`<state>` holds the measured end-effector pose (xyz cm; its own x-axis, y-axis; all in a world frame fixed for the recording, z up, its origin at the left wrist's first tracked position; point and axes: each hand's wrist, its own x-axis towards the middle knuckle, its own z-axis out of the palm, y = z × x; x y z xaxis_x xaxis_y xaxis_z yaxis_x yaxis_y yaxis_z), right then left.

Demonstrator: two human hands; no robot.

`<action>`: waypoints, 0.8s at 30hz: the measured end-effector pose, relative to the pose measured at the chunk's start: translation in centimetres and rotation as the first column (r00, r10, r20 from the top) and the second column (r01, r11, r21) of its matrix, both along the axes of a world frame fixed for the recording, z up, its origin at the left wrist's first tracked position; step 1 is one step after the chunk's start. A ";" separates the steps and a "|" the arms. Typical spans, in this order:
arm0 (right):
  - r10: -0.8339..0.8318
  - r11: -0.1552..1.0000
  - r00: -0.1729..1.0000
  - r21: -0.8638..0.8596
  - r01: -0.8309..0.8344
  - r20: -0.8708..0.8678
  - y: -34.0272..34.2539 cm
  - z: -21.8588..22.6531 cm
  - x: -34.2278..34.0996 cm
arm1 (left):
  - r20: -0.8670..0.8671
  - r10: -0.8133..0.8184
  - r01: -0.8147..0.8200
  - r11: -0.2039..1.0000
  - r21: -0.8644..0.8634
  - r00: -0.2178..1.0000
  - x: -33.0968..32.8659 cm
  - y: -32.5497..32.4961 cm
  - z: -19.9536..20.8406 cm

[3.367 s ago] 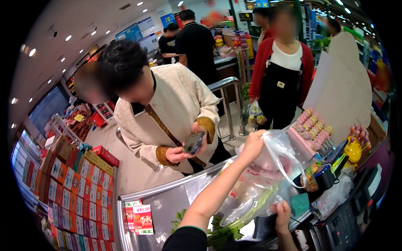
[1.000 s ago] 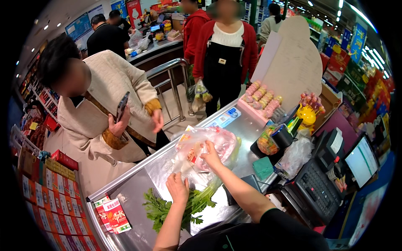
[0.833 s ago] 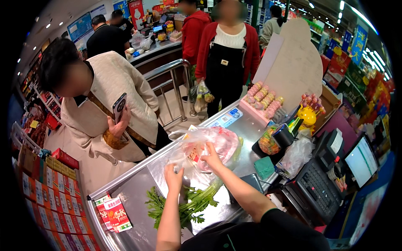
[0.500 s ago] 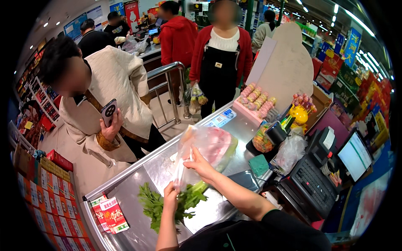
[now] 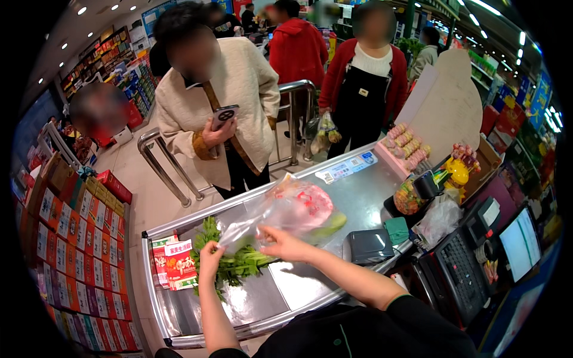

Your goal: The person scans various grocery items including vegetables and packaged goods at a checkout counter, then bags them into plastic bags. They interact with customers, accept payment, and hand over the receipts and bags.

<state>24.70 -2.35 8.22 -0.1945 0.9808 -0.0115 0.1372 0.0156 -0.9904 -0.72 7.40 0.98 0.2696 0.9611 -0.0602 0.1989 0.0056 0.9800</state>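
Over the metal checkout counter a clear plastic bag [image 5: 256, 206] is stretched out between my hands. My left hand [image 5: 210, 260] pinches the bag's edge on the left side. The fingers of my right hand [image 5: 282, 244] are closed on its near edge. Beneath both hands lies a bunch of leafy green celery [image 5: 236, 265], leaves to the left, its stalks partly hidden by the bag and my right hand. Just beyond my right hand rests a pink-printed clear package [image 5: 313, 206]; a pale green vegetable [image 5: 331, 228] shows at its right end. The bag overlaps the package's left part.
Red leaflets [image 5: 174, 262] lie at the counter's left end. To the right are a dark flat device [image 5: 369, 246], a green cloth [image 5: 396, 230], a keyboard [image 5: 453, 271] and a monitor [image 5: 520, 243]. Across the counter a person holds a phone [image 5: 225, 114]; another carries bagged produce [image 5: 326, 132].
My left hand has moved left with the bag's edge, drawing the bag wider. My right hand stays on the bag. The view has shifted left; the person with the phone stands more upright.
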 end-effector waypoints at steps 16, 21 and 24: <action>-0.711 0.700 0.610 0.266 0.663 0.350 -9.3 0.7 10.7 | 0.237 0.380 -0.332 0.918 -0.218 0.894 -4.4 -9.3 -8.8; -0.891 0.341 0.192 0.327 0.881 0.411 -13.8 -4.5 15.3 | 0.255 0.330 -0.320 0.944 -0.082 0.909 -0.3 -5.3 -12.1; -0.864 0.360 0.139 0.401 0.843 0.484 -13.3 -6.8 15.1 | 0.134 0.269 -0.290 0.940 0.179 0.954 6.5 -8.2 -2.4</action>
<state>39.76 -15.62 1.39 0.8055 0.5169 0.2898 0.5474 -0.4619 -0.6978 5.74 -0.77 -1.43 -0.0172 0.9887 0.1491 0.1121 -0.1462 0.9829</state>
